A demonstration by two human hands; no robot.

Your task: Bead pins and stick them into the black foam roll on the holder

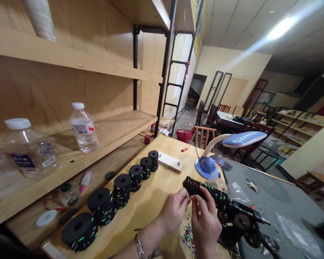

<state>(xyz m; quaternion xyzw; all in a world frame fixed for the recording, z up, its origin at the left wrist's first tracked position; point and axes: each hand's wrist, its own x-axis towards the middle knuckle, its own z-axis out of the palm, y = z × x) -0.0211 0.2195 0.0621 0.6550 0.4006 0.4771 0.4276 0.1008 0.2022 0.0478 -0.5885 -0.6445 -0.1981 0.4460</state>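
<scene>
A thick black corded roll studded with coloured specks (206, 192) runs diagonally across the bench, its far end in a black clamp-like device (239, 219). My right hand (205, 225) grips the roll from below with its fingertips. My left hand (174, 210) is beside it, fingertips pinched at the roll's near end; whatever they pinch is too small to tell. Loose coloured beads (188, 239) lie below my hands. Several similar black rolls (102, 205) stand in a row on the pale wooden bench (140, 201) to the left.
A blue desk lamp (209, 167) stands beyond my hands, next to a screwed white board (170, 161). Plastic bottles (83, 127) sit on wooden shelves (97, 133) at the left. A grey mat (270, 201) with a clear plastic bag (297, 233) lies to the right.
</scene>
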